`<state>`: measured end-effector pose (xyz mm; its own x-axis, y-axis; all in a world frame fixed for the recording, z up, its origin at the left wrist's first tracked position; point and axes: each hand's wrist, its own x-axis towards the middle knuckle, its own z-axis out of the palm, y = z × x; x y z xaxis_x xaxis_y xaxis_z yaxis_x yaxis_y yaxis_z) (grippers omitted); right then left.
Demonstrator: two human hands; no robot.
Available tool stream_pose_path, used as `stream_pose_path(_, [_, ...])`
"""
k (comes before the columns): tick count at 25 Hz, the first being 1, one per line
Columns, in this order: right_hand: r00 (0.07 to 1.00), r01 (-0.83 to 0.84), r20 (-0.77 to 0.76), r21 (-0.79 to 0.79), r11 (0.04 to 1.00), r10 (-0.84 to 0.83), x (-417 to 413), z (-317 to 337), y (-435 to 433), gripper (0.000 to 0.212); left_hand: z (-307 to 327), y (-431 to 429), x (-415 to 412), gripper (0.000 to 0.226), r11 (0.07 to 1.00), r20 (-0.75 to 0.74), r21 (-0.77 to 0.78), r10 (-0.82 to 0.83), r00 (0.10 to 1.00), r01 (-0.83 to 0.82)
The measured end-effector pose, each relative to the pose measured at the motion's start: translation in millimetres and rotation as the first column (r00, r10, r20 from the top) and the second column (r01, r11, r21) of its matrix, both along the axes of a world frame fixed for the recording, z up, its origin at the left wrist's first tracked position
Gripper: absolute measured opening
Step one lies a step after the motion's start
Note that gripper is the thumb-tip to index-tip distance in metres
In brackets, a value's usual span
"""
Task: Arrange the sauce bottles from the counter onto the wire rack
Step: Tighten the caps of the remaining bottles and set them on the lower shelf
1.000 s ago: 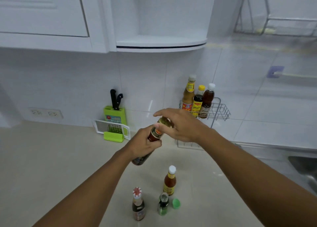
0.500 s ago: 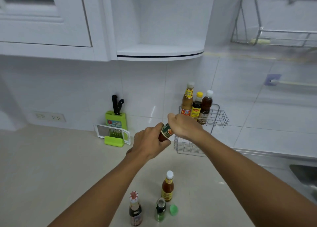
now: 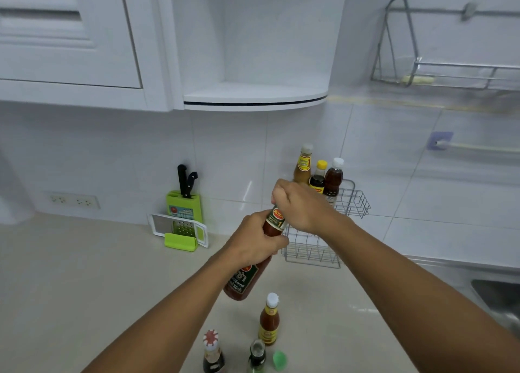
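Note:
A red sauce bottle (image 3: 247, 277) with a green label is held tilted above the counter. My left hand (image 3: 253, 241) grips its body and my right hand (image 3: 301, 206) is closed over its top, hiding the cap. Behind the hands stands a two-tier wire rack (image 3: 353, 201) against the tiled wall; three bottles (image 3: 318, 172) stand upright on its upper tier. Near the front of the counter stand an orange sauce bottle with a white cap (image 3: 269, 320), a dark bottle with a red-and-white cap (image 3: 212, 353) and a small uncapped green bottle (image 3: 256, 355).
A loose green cap (image 3: 279, 359) lies beside the small green bottle. A green knife block (image 3: 184, 203) and a grater (image 3: 180, 229) stand at the wall to the left. A sink edge (image 3: 495, 293) is at the right. A cabinet shelf (image 3: 253, 98) overhangs the counter.
Both hands have stayed on the red sauce bottle; my right hand has shifted up over its top, and more of the bottle's lower body now shows below my left hand.

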<state>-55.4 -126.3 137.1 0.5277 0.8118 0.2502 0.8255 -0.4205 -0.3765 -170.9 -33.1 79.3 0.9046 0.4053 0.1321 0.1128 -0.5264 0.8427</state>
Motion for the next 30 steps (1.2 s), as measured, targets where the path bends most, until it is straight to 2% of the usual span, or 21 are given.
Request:
stream_pose_path(3, [0.995, 0.097, 0.009, 0.0, 0.995, -0.097, 8.1, -0.2, 4.2, 0.041, -1.2, -6.7, 12.2, 0.024, 0.936, 0.009, 0.281, 0.217, 0.976, -0.211])
stream_pose_path(4, [0.993, 0.108, -0.047, 0.025, 0.994, -0.107, 11.3, -0.7, 5.6, 0.043, 0.1, -5.1, 16.4, 0.027, 0.905, 0.018, 0.339, 0.266, 0.964, -0.256])
stream_pose_path(5, [0.977, 0.116, -0.188, 0.07, 0.991, -0.101, 14.0, -1.1, 5.3, 0.045, 1.5, -1.8, 21.7, 0.028, 0.897, 0.034, 0.347, 0.282, 0.959, -0.275])
stream_pose_path(7, [0.832, 0.131, -0.554, 0.141, 0.981, -0.032, 17.7, -5.1, 0.3, 0.049, 1.8, 5.8, 34.2, 0.03, 0.94, 0.057, 0.239, 0.236, 0.97, -0.242])
stream_pose_path(8, [0.786, 0.134, -0.618, 0.177, 0.975, 0.004, 21.0, -9.2, -3.8, 0.051, -1.1, 9.7, 41.7, 0.035, 0.964, 0.056, 0.175, 0.191, 0.98, -0.198])
stream_pose_path(12, [0.79, 0.134, -0.607, 0.3, 0.945, 0.08, 51.0, -30.5, -18.6, 0.033, -23.0, 23.5, 77.5, 0.066, 0.992, -0.057, -0.008, -0.123, 0.991, 0.122])
stream_pose_path(14, [0.835, 0.153, -0.55, 0.29, 0.945, 0.034, 67.9, -49.0, -24.1, 0.024, -41.8, 38.5, 94.8, 0.084, 0.96, -0.156, -0.121, -0.27, 0.95, 0.253])
stream_pose_path(15, [0.86, 0.181, -0.51, 0.276, 0.944, -0.016, 74.4, -61.6, -26.0, 0.022, -53.3, 49.0, 103.1, 0.089, 0.954, -0.208, -0.157, -0.286, 0.935, 0.257])
stream_pose_path(16, [0.885, 0.226, -0.458, 0.255, 0.94, -0.088, 82.9, -77.9, -26.9, 0.024, -68.0, 59.6, 114.7, 0.087, 0.954, -0.258, -0.197, -0.272, 0.927, 0.225])
stream_pose_path(18, [0.9, 0.328, -0.367, 0.218, 0.919, -0.234, 97.3, -111.9, -28.0, 0.028, -104.2, 78.3, 136.4, 0.066, 0.952, -0.337, -0.296, -0.187, 0.923, 0.085])
stream_pose_path(21, [0.837, 0.456, -0.453, 0.264, 0.85, -0.308, 119.5, -155.8, -26.1, 0.034, -160.4, 90.5, 174.1, 0.049, 0.918, -0.433, -0.364, -0.016, 0.901, -0.159])
stream_pose_path(25, [0.796, 0.529, -0.513, 0.336, 0.779, -0.32, 148.1, -194.4, -11.6, 0.038, -221.3, 93.8, 224.8, 0.054, 0.857, -0.481, -0.428, 0.051, 0.875, -0.286])
stream_pose_path(28, [0.8, 0.515, -0.504, 0.3, 0.803, -0.325, 167.9, -215.6, 4.7, 0.04, -245.5, 94.3, 249.5, 0.059, 0.834, -0.523, -0.439, 0.065, 0.85, -0.334])
stream_pose_path(30, [0.793, 0.518, -0.507, 0.272, 0.811, -0.337, 176.7, -225.2, 15.7, 0.039, -247.3, 90.6, 254.7, 0.053, 0.819, -0.542, -0.459, 0.051, 0.839, -0.346])
